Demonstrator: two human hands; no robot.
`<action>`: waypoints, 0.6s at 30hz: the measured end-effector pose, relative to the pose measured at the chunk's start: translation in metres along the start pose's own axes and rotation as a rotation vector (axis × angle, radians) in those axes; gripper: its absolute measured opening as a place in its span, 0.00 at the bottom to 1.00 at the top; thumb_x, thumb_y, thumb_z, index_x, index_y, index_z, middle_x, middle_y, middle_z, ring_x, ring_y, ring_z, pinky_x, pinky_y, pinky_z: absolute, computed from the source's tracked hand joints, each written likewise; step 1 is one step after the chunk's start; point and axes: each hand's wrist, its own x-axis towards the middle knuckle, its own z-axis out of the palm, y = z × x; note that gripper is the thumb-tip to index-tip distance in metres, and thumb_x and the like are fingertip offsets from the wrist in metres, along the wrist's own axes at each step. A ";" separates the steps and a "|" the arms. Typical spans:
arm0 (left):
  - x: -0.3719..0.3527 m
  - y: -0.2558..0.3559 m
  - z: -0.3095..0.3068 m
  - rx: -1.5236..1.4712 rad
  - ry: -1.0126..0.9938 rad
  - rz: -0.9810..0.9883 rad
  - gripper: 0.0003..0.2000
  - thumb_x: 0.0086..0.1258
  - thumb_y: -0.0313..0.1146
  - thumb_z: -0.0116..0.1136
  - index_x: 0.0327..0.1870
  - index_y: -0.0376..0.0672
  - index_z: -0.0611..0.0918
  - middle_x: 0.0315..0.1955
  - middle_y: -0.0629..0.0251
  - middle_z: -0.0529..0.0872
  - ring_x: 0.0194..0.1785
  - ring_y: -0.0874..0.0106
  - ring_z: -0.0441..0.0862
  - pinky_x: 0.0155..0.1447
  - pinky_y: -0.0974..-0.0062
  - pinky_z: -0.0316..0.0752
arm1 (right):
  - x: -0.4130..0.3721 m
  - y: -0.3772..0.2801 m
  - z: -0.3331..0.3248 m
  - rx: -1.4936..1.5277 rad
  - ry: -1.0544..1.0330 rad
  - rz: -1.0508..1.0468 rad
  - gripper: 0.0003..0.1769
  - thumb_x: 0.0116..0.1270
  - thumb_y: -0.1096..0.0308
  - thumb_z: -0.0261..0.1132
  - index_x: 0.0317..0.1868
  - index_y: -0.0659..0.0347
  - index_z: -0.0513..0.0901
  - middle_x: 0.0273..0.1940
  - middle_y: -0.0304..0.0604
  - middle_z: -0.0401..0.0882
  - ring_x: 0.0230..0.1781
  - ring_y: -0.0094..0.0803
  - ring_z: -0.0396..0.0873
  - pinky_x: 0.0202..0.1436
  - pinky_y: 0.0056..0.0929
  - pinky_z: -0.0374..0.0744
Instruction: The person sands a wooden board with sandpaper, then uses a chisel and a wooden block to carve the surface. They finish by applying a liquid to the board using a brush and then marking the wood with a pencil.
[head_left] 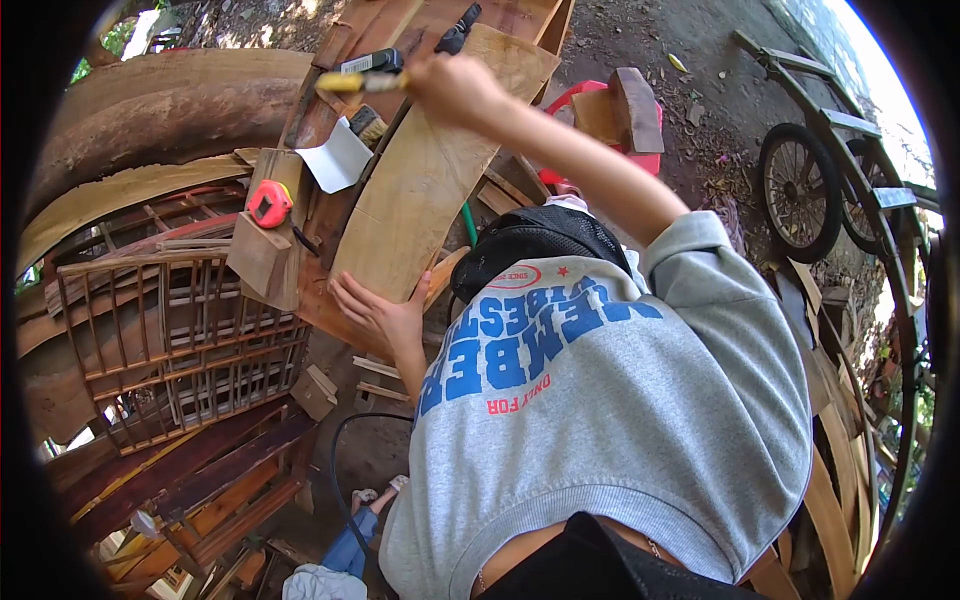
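A curved, pale wooden board [405,215] lies on the wooden workbench [325,305]. My left hand [375,312] rests on the board's near end, fingers spread out and thumb apart. Over its far end, my right hand [452,88] is closed around a slim tool [345,82] with a yellow end and a greyish middle; blur hides its kind. Near that tool are a black object with a white label [372,61] and a brush [368,125]. A bent white sheet [335,157] lies beside the board, and a red tape measure [268,203] sits on a wood block [262,255].
A red plastic stool [648,165] bearing wood blocks stands beyond the bench. Slatted wooden frames [165,325] and large timber slabs [170,115] crowd the left. A wheeled metal cart [800,190] is at the right. Another person [335,570] is low in the view.
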 end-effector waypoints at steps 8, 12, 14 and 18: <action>0.000 0.008 -0.003 0.021 -0.008 -0.006 0.59 0.43 0.70 0.65 0.67 0.30 0.55 0.65 0.37 0.55 0.70 0.46 0.51 0.70 0.50 0.52 | -0.031 -0.057 0.002 0.397 -0.347 -0.097 0.20 0.64 0.51 0.57 0.30 0.61 0.82 0.24 0.50 0.80 0.24 0.48 0.81 0.33 0.42 0.81; 0.000 0.005 0.002 -0.001 0.008 -0.004 0.59 0.43 0.71 0.64 0.68 0.31 0.54 0.65 0.36 0.55 0.70 0.46 0.51 0.69 0.50 0.52 | 0.015 0.042 -0.023 0.259 -0.081 0.097 0.10 0.64 0.64 0.54 0.35 0.56 0.82 0.29 0.47 0.82 0.32 0.45 0.83 0.34 0.41 0.82; 0.000 0.004 0.003 -0.013 0.026 0.015 0.60 0.43 0.71 0.63 0.68 0.31 0.54 0.65 0.37 0.54 0.70 0.45 0.51 0.69 0.49 0.52 | 0.028 0.073 -0.034 0.266 0.093 0.152 0.16 0.61 0.58 0.61 0.30 0.65 0.83 0.26 0.56 0.81 0.27 0.51 0.81 0.29 0.45 0.79; 0.001 0.004 0.002 -0.021 0.026 0.006 0.60 0.43 0.71 0.63 0.68 0.31 0.54 0.65 0.37 0.54 0.70 0.45 0.51 0.69 0.49 0.52 | 0.023 0.035 -0.010 -0.009 0.120 0.035 0.16 0.64 0.55 0.58 0.30 0.59 0.82 0.23 0.47 0.81 0.23 0.45 0.82 0.28 0.41 0.81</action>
